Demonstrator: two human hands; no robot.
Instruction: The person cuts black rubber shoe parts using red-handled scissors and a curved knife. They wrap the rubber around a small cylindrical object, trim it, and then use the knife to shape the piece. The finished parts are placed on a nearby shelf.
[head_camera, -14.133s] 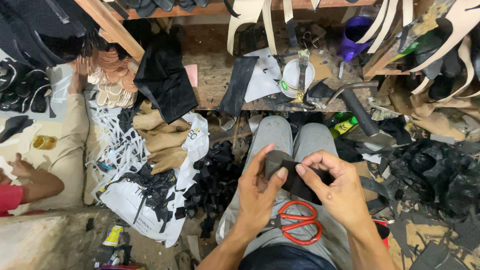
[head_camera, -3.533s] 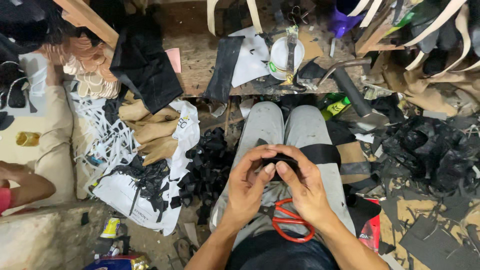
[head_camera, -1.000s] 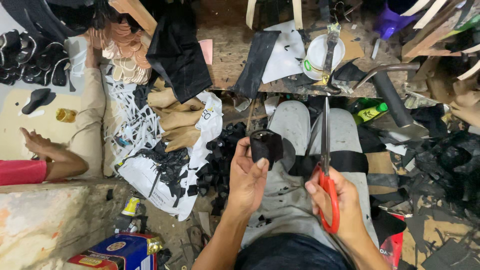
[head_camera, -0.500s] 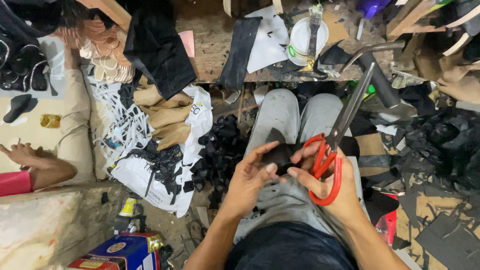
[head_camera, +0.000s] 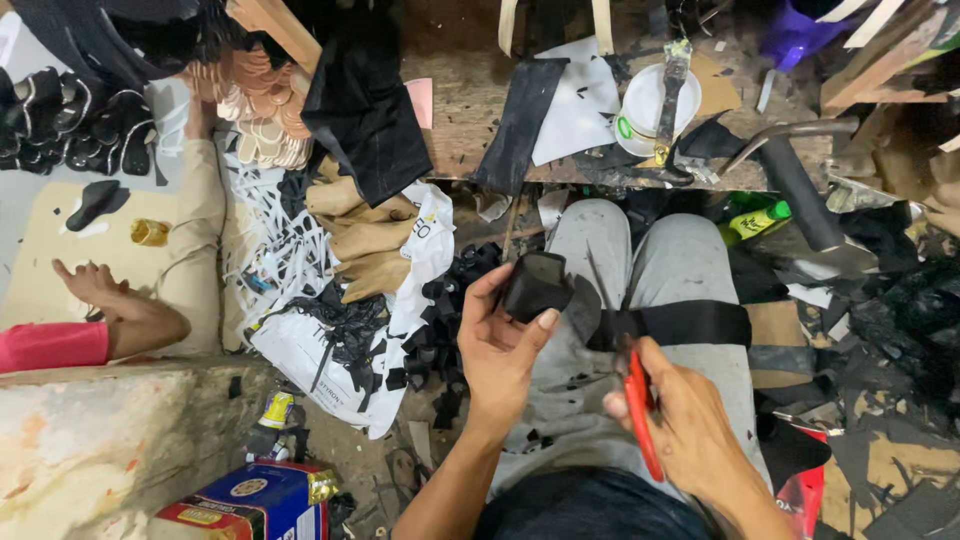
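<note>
Fingers (head_camera: 528, 322) of the left hand (head_camera: 500, 340) are clenched round a small black leather piece (head_camera: 535, 285), held up above the left knee of the grey trousers (head_camera: 690, 265). The right hand (head_camera: 690, 425) grasps red-handled scissors (head_camera: 638, 400) over the lap, blades pointing toward the piece. A black strap (head_camera: 695, 322) lies across the right thigh. Another person's hand (head_camera: 90, 285) rests at far left, beside black offcuts (head_camera: 440, 330) on the floor.

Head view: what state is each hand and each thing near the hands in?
left hand: raised, grip closed on black piece
black piece: held, folded
right hand: grip closed on scissors
scissors: red handles, blades hard to see
black strap: lying across the lap
white cup: upright on the bench
</note>
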